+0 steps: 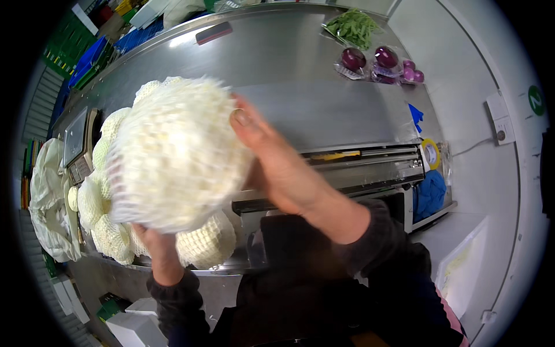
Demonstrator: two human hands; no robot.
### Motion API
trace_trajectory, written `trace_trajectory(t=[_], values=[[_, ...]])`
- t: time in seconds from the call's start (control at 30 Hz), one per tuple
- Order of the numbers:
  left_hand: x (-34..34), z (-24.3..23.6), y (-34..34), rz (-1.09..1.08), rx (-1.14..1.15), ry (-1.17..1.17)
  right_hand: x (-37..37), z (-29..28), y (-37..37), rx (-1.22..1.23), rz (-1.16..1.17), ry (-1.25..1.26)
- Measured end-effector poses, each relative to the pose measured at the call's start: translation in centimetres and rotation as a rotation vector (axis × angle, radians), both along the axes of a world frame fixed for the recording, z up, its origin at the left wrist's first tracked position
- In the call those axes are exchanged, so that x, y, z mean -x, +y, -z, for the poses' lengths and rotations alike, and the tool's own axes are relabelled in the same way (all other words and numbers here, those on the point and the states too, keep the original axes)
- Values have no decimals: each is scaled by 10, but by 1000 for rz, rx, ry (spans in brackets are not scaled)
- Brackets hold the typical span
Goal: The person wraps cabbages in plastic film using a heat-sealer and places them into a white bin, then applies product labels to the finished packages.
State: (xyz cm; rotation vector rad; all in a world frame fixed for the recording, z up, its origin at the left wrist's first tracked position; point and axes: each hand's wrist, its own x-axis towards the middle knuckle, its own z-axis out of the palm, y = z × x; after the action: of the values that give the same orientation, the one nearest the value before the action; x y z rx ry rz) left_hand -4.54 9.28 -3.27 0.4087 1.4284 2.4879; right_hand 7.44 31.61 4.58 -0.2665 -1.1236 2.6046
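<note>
A big cream-white cauliflower in a white foam net (pixel 179 153) is lifted over the left part of the metal table, slightly blurred. My right hand (pixel 277 165) is closed against its right side, thumb on the near face and the other fingers mostly hidden behind it. From below, my left hand (pixel 161 251) grips its lower edge; the fingers are largely out of sight. Several more netted heads (pixel 113 238) lie behind and left of it. Another netted head (pixel 207 242) rests at the table's near edge, just right of my left hand.
A weighing scale (pixel 80 136) and a white plastic bag (pixel 49 196) flank the left side. Right of me sits a wrapping machine (pixel 370 165) with a yellow-handled cutter (pixel 334 155), beside yellow tape (pixel 430 154). Wrapped purple vegetables (pixel 354 59) and bagged green leaves (pixel 351 28) lie far right.
</note>
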Motion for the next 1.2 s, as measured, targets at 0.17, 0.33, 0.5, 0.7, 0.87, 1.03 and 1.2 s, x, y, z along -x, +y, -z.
trace_trajectory(t=[0.17,0.33,0.5,0.7,0.87,1.03,1.2], values=[[-12,4,163,551,349,507,-71,20,92,-311,409,-125],[-49,29,262,862,389,427,-138,55,152,-892,519,-608],[-32,27,223,675,620,685,-177,56,168,-1204,353,-796],[-39,-30,152,575,1091,1786,-288,41,226,-2010,-35,-489],[-56,-14,175,615,800,2006,-261,64,217,-2010,-112,-197],[-86,-37,93,666,821,940,-315,4,179,-1378,-95,-484],[-28,-86,143,185,380,796,-250,-53,220,-1478,413,-224]])
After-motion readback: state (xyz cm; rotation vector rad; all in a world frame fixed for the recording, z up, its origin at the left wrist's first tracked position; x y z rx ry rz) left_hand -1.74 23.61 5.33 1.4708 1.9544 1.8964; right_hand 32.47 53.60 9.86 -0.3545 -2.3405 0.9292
